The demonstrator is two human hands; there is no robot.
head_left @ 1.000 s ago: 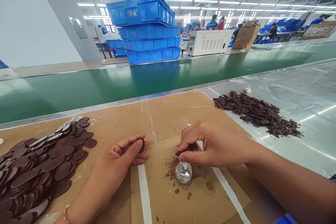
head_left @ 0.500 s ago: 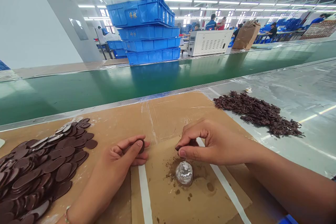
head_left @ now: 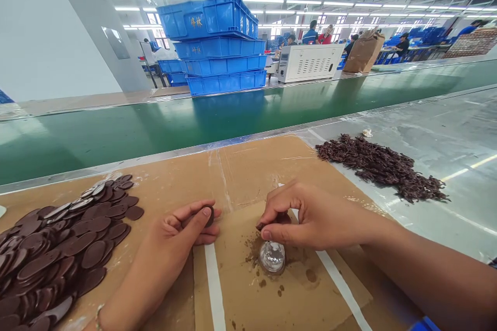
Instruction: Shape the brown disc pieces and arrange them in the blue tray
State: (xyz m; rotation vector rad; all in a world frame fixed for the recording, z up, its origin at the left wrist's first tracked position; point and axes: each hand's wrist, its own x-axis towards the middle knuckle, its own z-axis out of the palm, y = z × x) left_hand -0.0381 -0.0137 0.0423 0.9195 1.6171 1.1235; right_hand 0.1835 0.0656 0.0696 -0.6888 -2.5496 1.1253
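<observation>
I am pinching a small brown piece between the thumb and curled fingers of my right hand, holding it just above a clear glass knob that is standing on the cardboard sheet near the middle of the bench. The right hand is lying knuckles up, wrist low, with the forearm running off toward the near right corner. Brown crumbs are lying scattered around the knob.

To the left, my left hand is resting on its side on the cardboard, fingers folded in and thumb stretched across them, pinching a dark brown oval disc at the tips. Its forearm is reaching in from the near left.

Further left, a pile of dark brown oval discs is spreading over the cardboard's near left part. To the far right, well apart from both hands, a heap of dark brown trimmings is lying on the grey table. Beyond the bench a green conveyor belt is crossing the scene, and blue crates are standing stacked behind it.
</observation>
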